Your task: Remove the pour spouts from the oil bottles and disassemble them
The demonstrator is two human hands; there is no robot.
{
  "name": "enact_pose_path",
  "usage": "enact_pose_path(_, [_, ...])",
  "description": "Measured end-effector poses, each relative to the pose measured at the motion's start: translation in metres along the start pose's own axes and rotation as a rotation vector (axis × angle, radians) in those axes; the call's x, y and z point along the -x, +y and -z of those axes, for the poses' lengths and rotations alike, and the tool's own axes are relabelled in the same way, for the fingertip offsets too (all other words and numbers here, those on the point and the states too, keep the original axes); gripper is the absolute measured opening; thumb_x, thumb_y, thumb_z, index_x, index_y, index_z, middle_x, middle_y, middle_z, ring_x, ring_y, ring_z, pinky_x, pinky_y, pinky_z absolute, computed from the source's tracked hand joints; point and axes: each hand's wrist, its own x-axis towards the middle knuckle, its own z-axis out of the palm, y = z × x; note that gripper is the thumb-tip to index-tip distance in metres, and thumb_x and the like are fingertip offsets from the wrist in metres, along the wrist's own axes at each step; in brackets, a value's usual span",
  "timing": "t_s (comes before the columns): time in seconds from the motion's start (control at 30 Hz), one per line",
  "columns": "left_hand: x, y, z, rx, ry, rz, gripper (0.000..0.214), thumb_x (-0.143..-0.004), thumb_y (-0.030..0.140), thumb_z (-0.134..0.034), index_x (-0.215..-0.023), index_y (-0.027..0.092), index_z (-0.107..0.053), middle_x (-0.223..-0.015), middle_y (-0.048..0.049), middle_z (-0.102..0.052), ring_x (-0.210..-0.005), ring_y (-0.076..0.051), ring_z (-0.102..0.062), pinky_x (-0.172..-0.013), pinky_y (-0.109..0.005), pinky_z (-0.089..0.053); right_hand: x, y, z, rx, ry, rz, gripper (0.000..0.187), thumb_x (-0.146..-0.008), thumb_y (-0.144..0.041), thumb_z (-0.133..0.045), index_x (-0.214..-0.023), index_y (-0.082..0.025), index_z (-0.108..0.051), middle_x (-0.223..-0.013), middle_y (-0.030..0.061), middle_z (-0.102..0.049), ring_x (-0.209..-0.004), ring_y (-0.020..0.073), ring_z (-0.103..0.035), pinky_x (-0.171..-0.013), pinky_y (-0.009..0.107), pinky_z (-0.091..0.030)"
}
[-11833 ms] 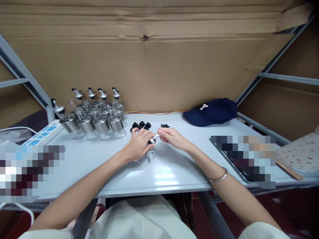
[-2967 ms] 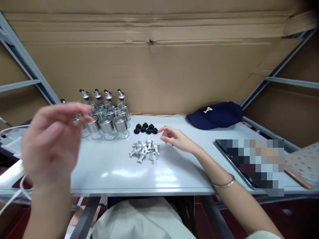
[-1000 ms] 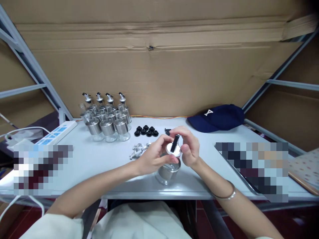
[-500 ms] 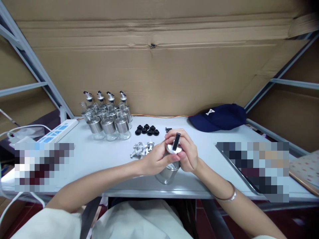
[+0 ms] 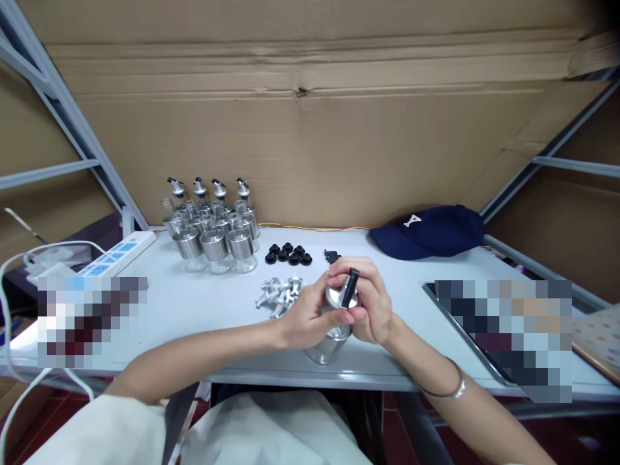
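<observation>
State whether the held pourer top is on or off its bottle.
Apparently on: the pourer top sits over the bottle, but the left hand and right hand hide the joint; cannot tell if fully seated.

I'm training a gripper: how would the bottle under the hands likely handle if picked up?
The bottle is probably stiff, given its metal band, which looks shiny and may be slippery. Its clear base, seemingly glass, could be fragile.

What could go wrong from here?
The clear, metal-banded glass bottle stands near the front edge of the pale grey table; an uneven push might tip it. The silver pourer top with a black lever, gripped by the left hand and right hand, could seat crooked. The left hand could scatter the pile of silver spouts beside it.
</observation>
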Motion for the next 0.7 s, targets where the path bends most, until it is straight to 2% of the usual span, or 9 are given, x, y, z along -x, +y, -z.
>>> enact_pose_path(0.17, [-0.0006, 0.0039, -0.0029, 0.123, 0.031, 0.000, 0.058, -0.074, 0.068, -0.052, -0.100, 0.016, -0.050, -0.082, -0.0023, -0.048, -0.074, -0.014, -0.046, -0.066, -0.026, -0.041, -0.0028, -0.0032, -0.0012, -0.041, 0.002, -0.049, 0.035, -0.095, -0.042, -0.028, -0.109, -0.019, -0.050, -0.095, 0.0095, -0.051, -0.089, 0.0223, -0.051, -0.075, 0.040, -0.046])
enact_pose_path(0.33, [0.0003, 0.0039, -0.0026, 0.102, 0.067, 0.013, 0.059, -0.073, 0.071, -0.050, -0.091, 0.015, -0.051, -0.081, -0.0030, -0.048, -0.075, -0.015, -0.045, -0.070, -0.028, -0.043, -0.0035, -0.0028, 0.0007, -0.122, -0.054, -0.125, 0.034, -0.094, -0.046, -0.029, -0.103, -0.020, -0.050, -0.094, 0.0093, -0.050, -0.088, 0.0224, -0.050, -0.074, 0.042, -0.046])
enact_pose_path(0.5, [0.0012, 0.0058, -0.0026, -0.005, 0.040, 0.064, 0.063, -0.073, 0.074, -0.045, -0.089, 0.014, -0.051, -0.084, -0.0056, -0.050, -0.081, -0.018, -0.046, -0.076, -0.032, -0.044, -0.0003, -0.0030, 0.0016, -0.346, -0.088, -0.330, 0.035, -0.091, -0.051, -0.032, -0.095, -0.021, -0.050, -0.091, 0.0085, -0.050, -0.085, 0.0221, -0.052, -0.071, 0.041, -0.047])
enact_pose_path(0.63, [0.0004, 0.0056, -0.0026, -0.110, 0.051, 0.004, 0.061, -0.076, 0.072, -0.042, -0.088, 0.013, -0.053, -0.099, -0.0103, -0.050, -0.097, -0.023, -0.045, -0.090, -0.038, -0.040, 0.0008, -0.0056, 0.0008, -0.504, -0.085, -0.489, 0.039, -0.088, -0.057, -0.035, -0.090, -0.021, -0.049, -0.084, 0.0063, -0.054, -0.076, 0.0197, -0.056, -0.068, 0.038, -0.049])
enact_pose_path(0.7, [-0.0003, 0.0053, -0.0023, -0.128, 0.044, -0.010, 0.063, -0.077, 0.073, -0.039, -0.088, 0.013, -0.054, -0.100, -0.0111, -0.050, -0.098, -0.024, -0.046, -0.090, -0.038, -0.040, 0.0014, -0.0071, -0.0002, -0.566, -0.074, -0.547, 0.040, -0.087, -0.058, -0.036, -0.090, -0.021, -0.049, -0.083, 0.0057, -0.057, -0.073, 0.0187, -0.058, -0.066, 0.037, -0.050])
